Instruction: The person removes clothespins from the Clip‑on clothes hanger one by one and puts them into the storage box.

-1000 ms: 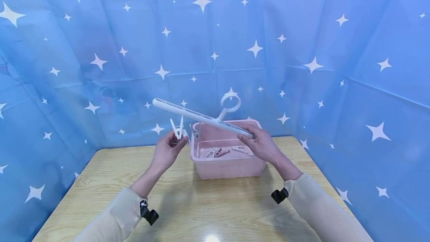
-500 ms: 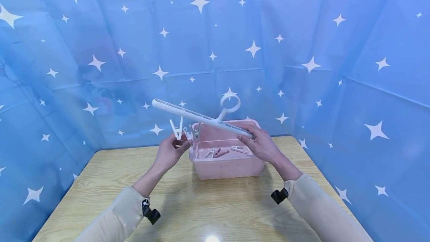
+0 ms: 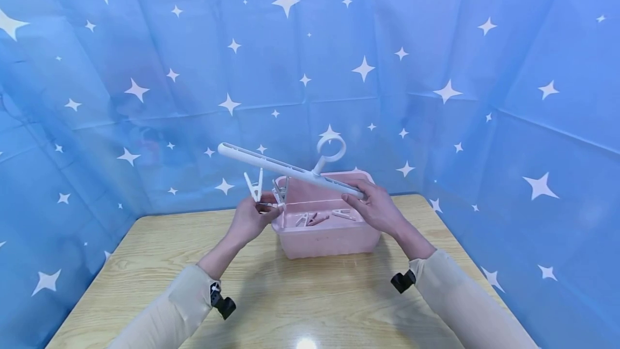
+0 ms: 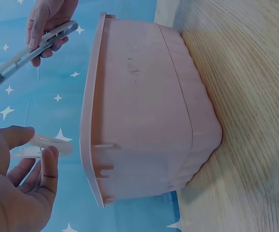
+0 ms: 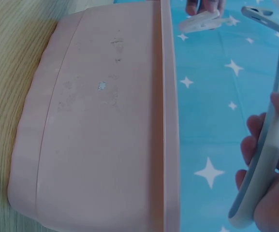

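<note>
A white clothes hanger [image 3: 290, 170] with a round hook is held tilted above the bin, its left end higher. My right hand [image 3: 375, 210] grips its right end, fingers curled round the bar in the right wrist view. My left hand [image 3: 249, 220] is under the hanger's left half, at the bin's left rim. Between thumb and fingers it pinches a whitish clothespin [image 4: 50, 143]. A white clothespin [image 3: 254, 185] with spread legs shows just above that hand, and another clothespin [image 3: 281, 192] is below the bar; how they attach is unclear.
A pink plastic bin [image 3: 329, 244] stands on the wooden table [image 3: 310, 295]. Several loose clothespins lie inside it, among them a pink one [image 3: 318, 220] and a white one [image 3: 344, 214]. A blue star-patterned curtain [image 3: 310, 42] surrounds the table's back and sides.
My left hand has moved right, toward the bin's left rim, carrying the pinched clothespin. The right hand and the hanger have stayed nearly in place.
</note>
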{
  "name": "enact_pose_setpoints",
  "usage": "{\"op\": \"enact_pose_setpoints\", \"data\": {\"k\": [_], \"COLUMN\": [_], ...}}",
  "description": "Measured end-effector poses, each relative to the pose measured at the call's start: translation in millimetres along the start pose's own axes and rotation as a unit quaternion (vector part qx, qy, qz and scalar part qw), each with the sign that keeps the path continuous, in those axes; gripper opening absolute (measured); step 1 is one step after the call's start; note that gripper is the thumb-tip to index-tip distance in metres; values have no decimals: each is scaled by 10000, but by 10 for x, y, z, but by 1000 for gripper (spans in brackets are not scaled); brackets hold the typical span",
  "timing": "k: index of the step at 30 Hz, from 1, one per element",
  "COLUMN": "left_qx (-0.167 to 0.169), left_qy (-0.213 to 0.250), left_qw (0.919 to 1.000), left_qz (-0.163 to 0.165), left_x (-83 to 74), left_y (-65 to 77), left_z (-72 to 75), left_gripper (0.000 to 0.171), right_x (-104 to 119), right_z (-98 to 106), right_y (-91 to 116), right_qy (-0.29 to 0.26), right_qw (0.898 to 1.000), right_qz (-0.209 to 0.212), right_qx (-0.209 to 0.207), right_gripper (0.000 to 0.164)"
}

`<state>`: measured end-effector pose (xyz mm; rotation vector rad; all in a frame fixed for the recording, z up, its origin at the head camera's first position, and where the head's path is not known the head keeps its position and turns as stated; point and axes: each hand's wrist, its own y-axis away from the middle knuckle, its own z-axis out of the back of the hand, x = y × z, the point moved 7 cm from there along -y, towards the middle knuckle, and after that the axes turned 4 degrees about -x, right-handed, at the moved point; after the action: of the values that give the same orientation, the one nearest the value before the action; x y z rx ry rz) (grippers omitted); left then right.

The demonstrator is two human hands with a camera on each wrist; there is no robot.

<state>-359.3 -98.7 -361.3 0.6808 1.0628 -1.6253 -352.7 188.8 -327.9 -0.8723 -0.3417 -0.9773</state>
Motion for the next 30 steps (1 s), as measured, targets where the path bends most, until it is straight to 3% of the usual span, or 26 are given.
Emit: {"op": "enact_pose_setpoints", "data": {"k": [17, 24, 30], "left_qx": [275, 183, 130], "left_qy": [399, 298, 778], "left_qw": [9984, 9992, 9969], "left_qz": [291, -169, 9], "left_x": [39, -40, -38], "left_y": [-3, 26, 42], "left_z": [-103, -8, 80], "left_gripper": [39, 33, 34], "right_x": [-28, -14, -45], "right_z": [-46, -36, -60], "right_y": [-6, -4, 5], "right_qy": [-21, -18, 69], "right_qw": [9997, 9998, 9995], "right_qz": [-217, -173, -301], "right_qx": [80, 44, 73], "right_gripper": [41, 41, 43]}}
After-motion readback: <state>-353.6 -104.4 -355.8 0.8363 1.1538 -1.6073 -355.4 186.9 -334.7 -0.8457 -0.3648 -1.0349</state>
